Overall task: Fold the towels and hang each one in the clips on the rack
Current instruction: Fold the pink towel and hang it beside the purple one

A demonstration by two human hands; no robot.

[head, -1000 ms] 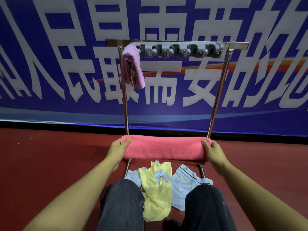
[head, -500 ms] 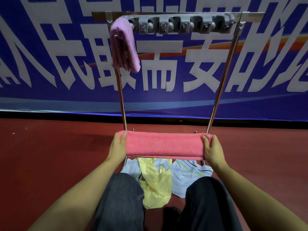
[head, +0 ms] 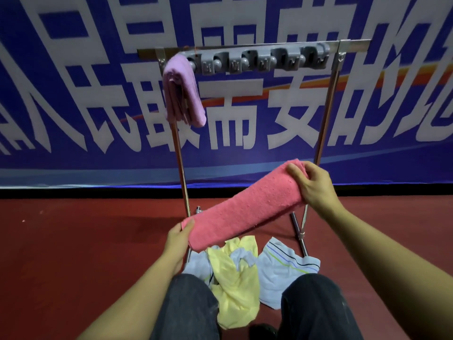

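Pink towel (head: 245, 211), folded into a long band: both hands are gripping it in the air before the rack (head: 328, 111), left hand (head: 177, 238) pinching the low end, right hand (head: 312, 185) clutching the raised end. Lilac towel (head: 182, 92) is hanging from the leftmost clip. Yellow towel (head: 235, 278) and striped towel (head: 284, 266) are lying on the red floor (head: 73, 241).

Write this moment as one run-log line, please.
left hand: holds low end of pink towel | right hand: holds raised end | lilac towel: hung on rack
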